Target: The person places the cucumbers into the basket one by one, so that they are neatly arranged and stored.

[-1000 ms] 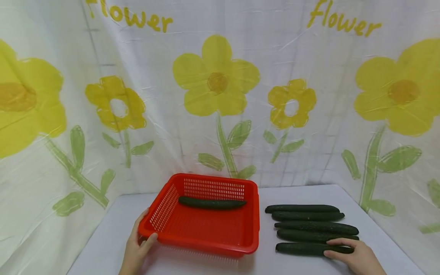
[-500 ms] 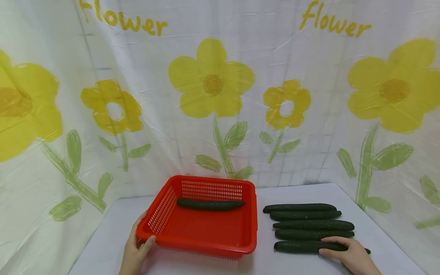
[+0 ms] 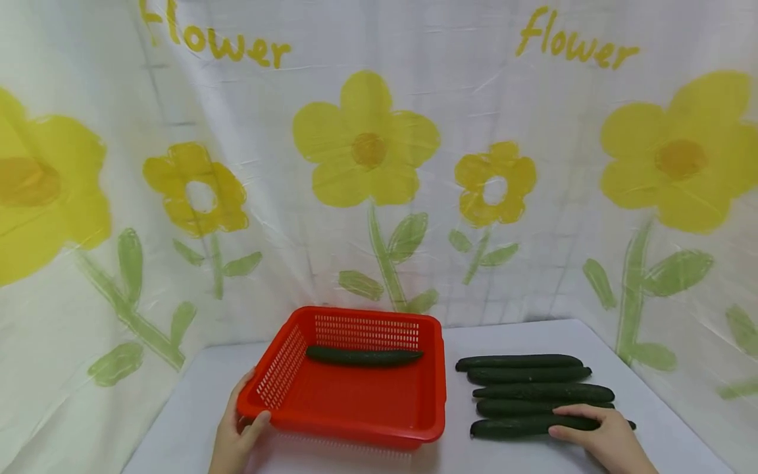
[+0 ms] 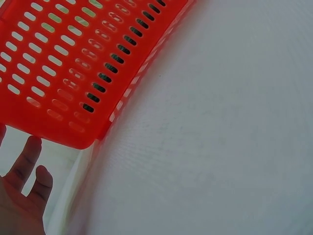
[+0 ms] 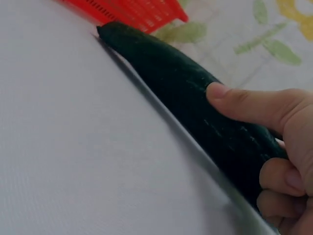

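Observation:
My left hand (image 3: 237, 428) holds the red plastic basket (image 3: 343, 431) at its near left corner, thumb at the front rim and fingers along the left side. In the left wrist view, fingers (image 4: 25, 161) show beside the slotted basket wall (image 4: 58, 63). One dark green cucumber (image 3: 364, 357) lies inside along the far wall. My right hand (image 3: 610, 438) grips the nearest cucumber (image 3: 512, 428) of a group right of the basket. The right wrist view shows the thumb (image 5: 234, 98) on one side of this cucumber (image 5: 166, 73) and fingers curled round the other, with a dark shadow along it.
More cucumbers (image 3: 545, 393) lie side by side beyond the gripped one, on the white table (image 3: 509, 332). Behind the table hangs a white curtain (image 3: 272, 197) printed with yellow flowers. The basket's right wall stands a short gap from the cucumbers.
The nearest cucumber has shifted a little within the right hand, its right end now showing past the hand. The left hand stays on the basket. The head view has shifted slightly.

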A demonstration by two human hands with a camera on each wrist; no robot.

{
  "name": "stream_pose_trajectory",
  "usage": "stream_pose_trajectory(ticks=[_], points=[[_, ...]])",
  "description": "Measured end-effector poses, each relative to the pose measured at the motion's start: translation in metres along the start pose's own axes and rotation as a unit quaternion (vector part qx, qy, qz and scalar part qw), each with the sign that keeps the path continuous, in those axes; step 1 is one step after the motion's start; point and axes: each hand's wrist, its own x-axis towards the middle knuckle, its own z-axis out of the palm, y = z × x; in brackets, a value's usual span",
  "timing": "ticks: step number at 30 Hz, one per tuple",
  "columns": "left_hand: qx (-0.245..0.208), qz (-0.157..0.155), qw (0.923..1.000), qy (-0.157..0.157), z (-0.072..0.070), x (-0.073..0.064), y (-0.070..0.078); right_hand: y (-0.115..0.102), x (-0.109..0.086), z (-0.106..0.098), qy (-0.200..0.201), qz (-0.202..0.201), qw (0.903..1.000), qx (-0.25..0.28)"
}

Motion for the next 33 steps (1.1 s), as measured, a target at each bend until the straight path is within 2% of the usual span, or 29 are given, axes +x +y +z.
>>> stream_pose_trajectory(ticks=[4, 9, 13, 17, 20, 27, 33], points=[[0.002, -0.017, 0.9999, -0.002, -0.002, 0.0, 0.001, -0.009, -0.005, 0.002, 0.016, -0.048, 0.9986, -0.017], [0.003, -0.037, 0.9993, 0.002, -0.003, -0.002, 0.005, -0.019, -0.006, -0.001, 0.046, -0.077, 0.996, -0.006], [-0.001, -0.031, 0.9995, 0.003, -0.002, -0.002, 0.006, -0.025, -0.004, -0.002, 0.033, -0.06, 0.9945, 0.078], [0.0, -0.036, 0.9993, -0.007, -0.002, -0.001, 0.006, -0.03, 0.0, -0.002, 0.023, -0.036, 0.9861, 0.161], [0.002, -0.038, 0.9993, -0.006, -0.002, -0.001, 0.006, -0.035, 0.002, -0.002, 0.031, -0.035, 0.9821, 0.182], [0.0, 0.004, 1.0, 0.007, -0.001, -0.001, -0.001, -0.053, 0.011, 0.001, 0.04, -0.05, 0.9714, 0.229], [0.0, -0.002, 1.0, 0.003, -0.002, 0.0, 0.001, -0.076, 0.019, 0.011, 0.044, -0.073, 0.9656, 0.246]])
